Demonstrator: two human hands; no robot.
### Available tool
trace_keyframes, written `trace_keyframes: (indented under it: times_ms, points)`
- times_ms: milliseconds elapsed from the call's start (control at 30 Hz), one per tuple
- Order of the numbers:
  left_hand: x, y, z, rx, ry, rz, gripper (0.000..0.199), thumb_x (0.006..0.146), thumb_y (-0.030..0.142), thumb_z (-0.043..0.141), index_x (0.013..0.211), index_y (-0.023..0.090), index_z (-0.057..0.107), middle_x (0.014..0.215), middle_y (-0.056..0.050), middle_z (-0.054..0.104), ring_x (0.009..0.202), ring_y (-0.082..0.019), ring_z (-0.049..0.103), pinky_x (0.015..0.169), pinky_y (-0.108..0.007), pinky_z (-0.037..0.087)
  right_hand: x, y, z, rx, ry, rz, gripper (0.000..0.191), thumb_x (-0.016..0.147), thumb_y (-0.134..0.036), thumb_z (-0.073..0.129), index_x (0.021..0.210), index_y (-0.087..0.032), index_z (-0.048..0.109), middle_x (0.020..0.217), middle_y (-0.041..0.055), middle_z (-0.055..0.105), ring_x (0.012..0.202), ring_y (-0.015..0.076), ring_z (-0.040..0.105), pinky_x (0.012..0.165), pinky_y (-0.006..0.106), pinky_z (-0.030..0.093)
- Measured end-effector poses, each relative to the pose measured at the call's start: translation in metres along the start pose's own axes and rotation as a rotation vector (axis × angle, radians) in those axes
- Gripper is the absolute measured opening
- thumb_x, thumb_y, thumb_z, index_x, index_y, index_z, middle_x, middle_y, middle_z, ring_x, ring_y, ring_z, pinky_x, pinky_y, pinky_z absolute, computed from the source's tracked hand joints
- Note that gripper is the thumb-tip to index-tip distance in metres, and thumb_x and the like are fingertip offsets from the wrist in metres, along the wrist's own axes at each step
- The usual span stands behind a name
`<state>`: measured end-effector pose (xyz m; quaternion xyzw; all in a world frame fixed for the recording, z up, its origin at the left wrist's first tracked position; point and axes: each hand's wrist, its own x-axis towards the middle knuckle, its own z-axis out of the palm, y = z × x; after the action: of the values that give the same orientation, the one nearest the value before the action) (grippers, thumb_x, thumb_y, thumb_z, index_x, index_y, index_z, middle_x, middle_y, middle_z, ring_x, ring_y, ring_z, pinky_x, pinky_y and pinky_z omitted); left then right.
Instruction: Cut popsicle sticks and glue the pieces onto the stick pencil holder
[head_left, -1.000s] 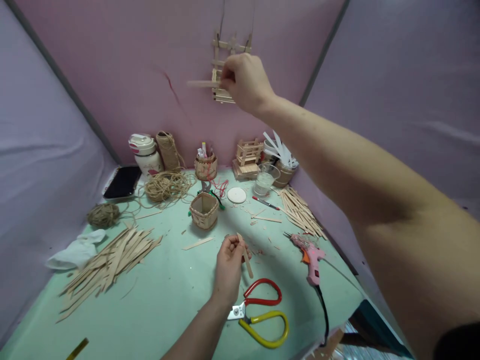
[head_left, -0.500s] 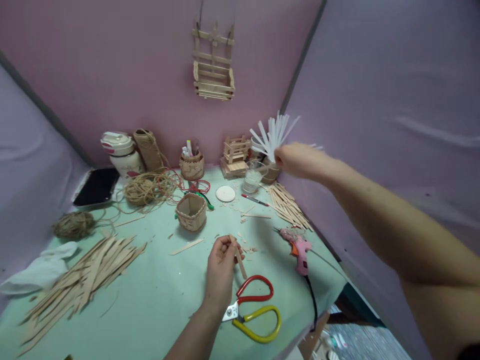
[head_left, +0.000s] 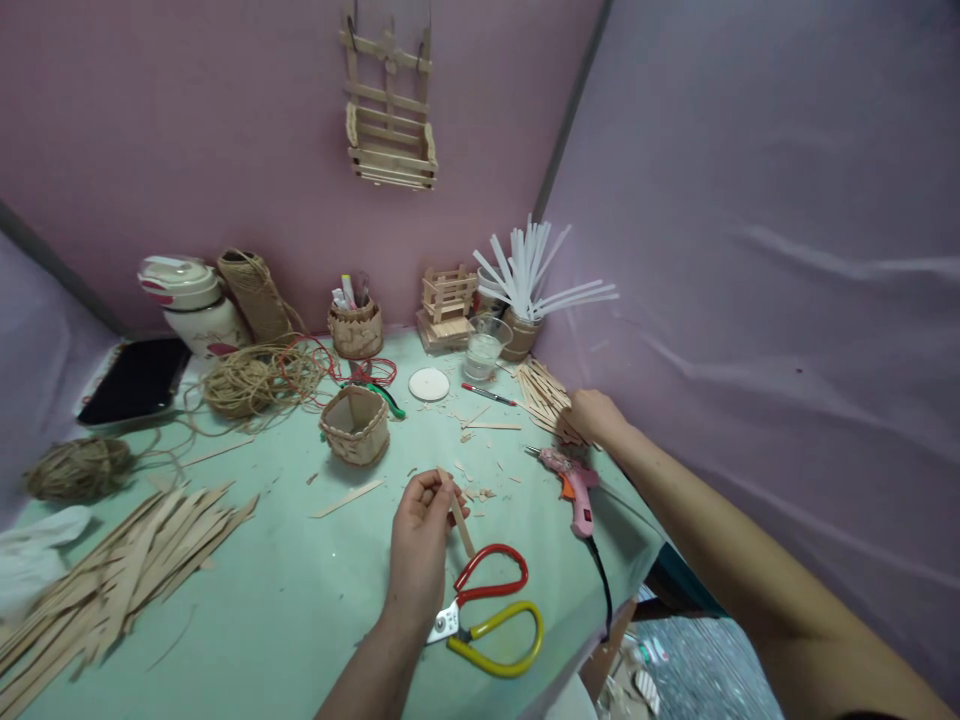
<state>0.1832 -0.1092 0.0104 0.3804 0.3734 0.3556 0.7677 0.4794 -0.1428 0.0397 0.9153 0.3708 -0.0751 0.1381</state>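
Note:
My left hand [head_left: 424, 520] pinches a short flat wooden strip [head_left: 461, 522] above the front middle of the table. My right hand [head_left: 596, 415] is at the right side, over the near end of a pile of thin wooden sticks [head_left: 541, 392]; its fingers are hidden from view. Scissors with one red and one yellow handle [head_left: 499, 655] lie beside my left wrist, which covers their blades. Below my right hand rests a pink glue gun [head_left: 577, 490]. A small woven basket [head_left: 356, 432] stands behind my left hand, towards the left.
A pile of wooden strips [head_left: 124, 580] lies at left, near twine balls [head_left: 240, 385] and a black tray [head_left: 139, 380]. At the back stand a white bottle [head_left: 199, 310], a pen holder [head_left: 356, 330], a clear cup [head_left: 484, 350] and white glue sticks [head_left: 525, 270].
My right hand has come down from the white sticks to the pile of wooden sticks. The view has turned slightly right. My left hand still holds the strip.

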Motion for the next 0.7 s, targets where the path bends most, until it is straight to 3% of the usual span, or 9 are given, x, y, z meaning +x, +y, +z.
trace_keyframes:
  times_ms: [167, 333, 500, 700]
  points:
    - [0.001, 0.000, 0.000, -0.003, 0.006, 0.000, 0.024, 0.076, 0.040, 0.066, 0.087, 0.020, 0.058, 0.077, 0.002, 0.056, 0.075, -0.012, 0.054, 0.074, -0.026, 0.047, 0.029, -0.016, 0.008, 0.041, -0.086, 0.077, 0.030, 0.087, -0.030, 0.062, 0.110, -0.010, 0.063, 0.110, 0.0139, 0.064, 0.096, 0.0228, 0.064, 0.079, 0.035, 0.053]
    - [0.002, 0.001, -0.001, 0.001, 0.020, -0.005, 0.028, 0.074, 0.042, 0.068, 0.087, 0.019, 0.058, 0.077, 0.000, 0.056, 0.074, -0.013, 0.054, 0.073, -0.027, 0.048, 0.045, -0.027, 0.017, 0.061, -0.088, 0.147, 0.035, 0.091, -0.033, 0.058, 0.121, -0.016, 0.055, 0.121, 0.0097, 0.057, 0.101, 0.0219, 0.060, 0.084, 0.042, 0.052]
    - [0.002, 0.000, -0.001, 0.014, 0.006, -0.026, 0.028, 0.076, 0.041, 0.067, 0.089, 0.019, 0.058, 0.077, 0.001, 0.056, 0.074, -0.012, 0.054, 0.073, -0.026, 0.048, 0.047, -0.020, 0.017, 0.076, -0.095, 0.127, 0.035, 0.091, -0.033, 0.058, 0.120, -0.014, 0.056, 0.120, 0.0107, 0.058, 0.101, 0.0218, 0.060, 0.085, 0.041, 0.052]
    - [0.001, 0.000, -0.001, 0.018, 0.009, -0.029, 0.029, 0.075, 0.042, 0.067, 0.088, 0.019, 0.058, 0.076, 0.000, 0.056, 0.074, -0.013, 0.054, 0.073, -0.027, 0.048, 0.043, -0.006, -0.001, 0.075, -0.114, 0.111, 0.034, 0.090, -0.032, 0.059, 0.117, -0.011, 0.058, 0.116, 0.0133, 0.060, 0.099, 0.0223, 0.062, 0.083, 0.039, 0.052]
